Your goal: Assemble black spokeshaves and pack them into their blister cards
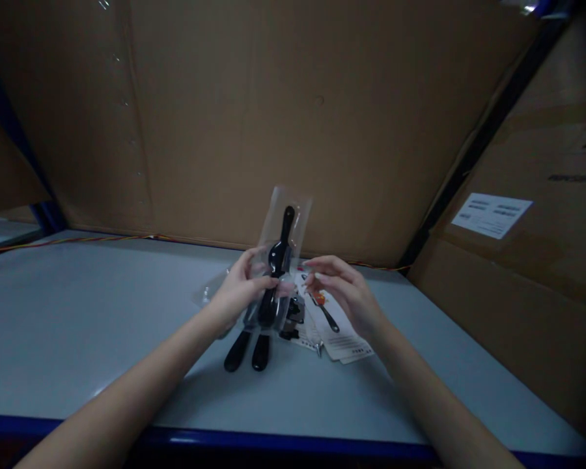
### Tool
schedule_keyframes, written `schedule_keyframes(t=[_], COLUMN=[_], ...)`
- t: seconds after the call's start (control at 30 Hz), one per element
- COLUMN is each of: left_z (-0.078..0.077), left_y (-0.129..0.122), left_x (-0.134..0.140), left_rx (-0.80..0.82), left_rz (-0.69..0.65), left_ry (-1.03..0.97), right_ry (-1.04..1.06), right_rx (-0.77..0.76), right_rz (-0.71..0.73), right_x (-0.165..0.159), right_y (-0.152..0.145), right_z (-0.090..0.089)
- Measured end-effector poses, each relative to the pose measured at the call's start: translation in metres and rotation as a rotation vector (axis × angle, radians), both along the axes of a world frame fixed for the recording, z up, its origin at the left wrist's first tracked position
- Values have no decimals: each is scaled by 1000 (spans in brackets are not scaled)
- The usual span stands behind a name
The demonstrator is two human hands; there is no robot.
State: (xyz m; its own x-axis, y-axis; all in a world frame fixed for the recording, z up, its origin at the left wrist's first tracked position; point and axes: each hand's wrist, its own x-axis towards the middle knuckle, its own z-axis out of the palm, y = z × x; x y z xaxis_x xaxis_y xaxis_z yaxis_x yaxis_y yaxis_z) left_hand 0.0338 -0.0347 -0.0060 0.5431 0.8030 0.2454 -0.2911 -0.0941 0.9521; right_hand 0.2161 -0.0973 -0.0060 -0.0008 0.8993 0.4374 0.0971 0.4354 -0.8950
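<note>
My left hand [244, 286] is closed on a clear plastic package [269, 225], thumb in front, and holds it tilted above the table. Inside the package lies a black utensil with a slim handle [287, 225] and a rounded, glossy middle; its exact kind is unclear. Two black handles [260, 353] show below the package, their upper ends hidden behind it. My right hand [344, 290] is just right of the package, fingers bent and apart, with nothing visible in it. Under it lie printed cards [339, 342], one picturing a dark-handled utensil.
A grey-white tabletop [102, 306] with a blue front edge [215, 440] spreads around the hands. Cardboard [273, 117] walls the back, and a large labelled carton [517, 273] stands at the right. Thin coloured wires [112, 238] run along the rear edge. More clear plastic [208, 291] lies behind my left hand.
</note>
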Motion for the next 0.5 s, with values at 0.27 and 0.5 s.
schedule_keyframes(t=[0.27,0.5], left_z=[-5,-5], left_y=[18,26], left_x=[-8,-9], left_rx=[-500,-616], left_rz=[-82,-40], left_ry=[-79,-36], right_ry=[-1110,-1365], right_rx=[-305,-425], right_rz=[-480,-582], right_x=[48,45], right_y=[17,22], right_z=[-25,-45])
